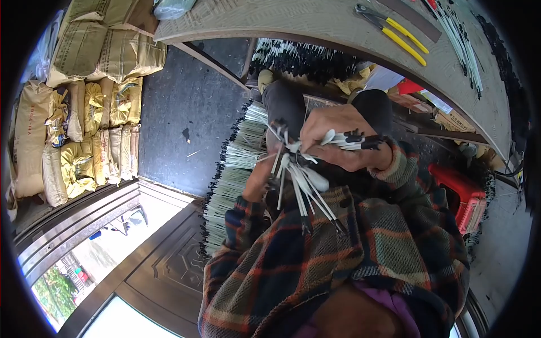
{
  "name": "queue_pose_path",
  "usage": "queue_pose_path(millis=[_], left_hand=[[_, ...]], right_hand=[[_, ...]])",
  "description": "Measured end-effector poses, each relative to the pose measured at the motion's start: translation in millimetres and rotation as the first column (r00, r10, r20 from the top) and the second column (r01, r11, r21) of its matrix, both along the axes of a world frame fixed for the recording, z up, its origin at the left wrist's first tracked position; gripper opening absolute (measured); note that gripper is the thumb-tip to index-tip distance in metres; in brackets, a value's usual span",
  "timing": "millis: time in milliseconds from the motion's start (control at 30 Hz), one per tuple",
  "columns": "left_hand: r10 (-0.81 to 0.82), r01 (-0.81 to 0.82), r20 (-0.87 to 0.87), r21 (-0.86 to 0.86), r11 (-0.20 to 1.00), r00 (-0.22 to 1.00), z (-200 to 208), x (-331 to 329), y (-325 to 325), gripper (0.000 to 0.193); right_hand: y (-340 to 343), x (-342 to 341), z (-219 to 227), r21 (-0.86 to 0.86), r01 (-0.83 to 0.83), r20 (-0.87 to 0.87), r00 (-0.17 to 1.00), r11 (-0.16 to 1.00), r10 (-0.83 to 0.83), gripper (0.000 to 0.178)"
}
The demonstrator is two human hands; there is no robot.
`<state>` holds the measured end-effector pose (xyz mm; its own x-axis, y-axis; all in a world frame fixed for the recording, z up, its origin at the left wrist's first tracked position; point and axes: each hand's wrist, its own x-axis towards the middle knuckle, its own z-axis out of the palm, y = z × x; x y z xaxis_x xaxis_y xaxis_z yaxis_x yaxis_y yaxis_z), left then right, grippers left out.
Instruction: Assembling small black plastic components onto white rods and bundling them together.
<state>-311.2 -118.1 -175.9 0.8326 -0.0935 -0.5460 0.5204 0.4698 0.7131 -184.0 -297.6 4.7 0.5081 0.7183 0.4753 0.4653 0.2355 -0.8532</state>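
Observation:
My right hand (338,135) is closed, with a small bundle of thin white sticks with black ends (346,139) lying across it between the fingers. My left hand (262,172) is closed round another loose cluster of the same white sticks (307,188), which fan out toward my plaid jacket. Both hands meet over my lap, where the sticks cross; motion blur and the crossing sticks hide some of the left fingers. Just left of my left hand lies a long stack of white sticks with black ends (234,180).
Ahead stands a table (259,21) bearing yellow-handled pliers (403,40) and more white sticks (465,48). Further sticks (298,56) are heaped under it. Brown sacks (84,50) are piled at the left, beyond the dark floor (189,101). A red plastic container (459,194) sits at my right.

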Motion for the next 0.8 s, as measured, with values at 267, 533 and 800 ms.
queue_pose_path(millis=[267,533,800], left_hand=[[0.029,-0.261,0.659,0.257,0.93,0.752,119.6,24.2,12.4,0.063],[0.022,-0.097,0.533,0.112,0.989,0.846,113.7,39.5,6.3,0.038],[0.06,-0.114,0.6,0.052,0.992,0.798,112.9,42.1,-3.0,0.025]], right_hand=[[0.9,-0.4,-10.0,-0.043,-0.03,-0.155,0.988,0.999,0.023,0.01],[10.3,8.9,-13.8,-0.146,-0.014,-0.108,0.994,0.989,-0.002,0.01],[12.4,7.6,-7.9,-0.203,0.044,-0.061,0.997,0.978,-0.057,0.021]])
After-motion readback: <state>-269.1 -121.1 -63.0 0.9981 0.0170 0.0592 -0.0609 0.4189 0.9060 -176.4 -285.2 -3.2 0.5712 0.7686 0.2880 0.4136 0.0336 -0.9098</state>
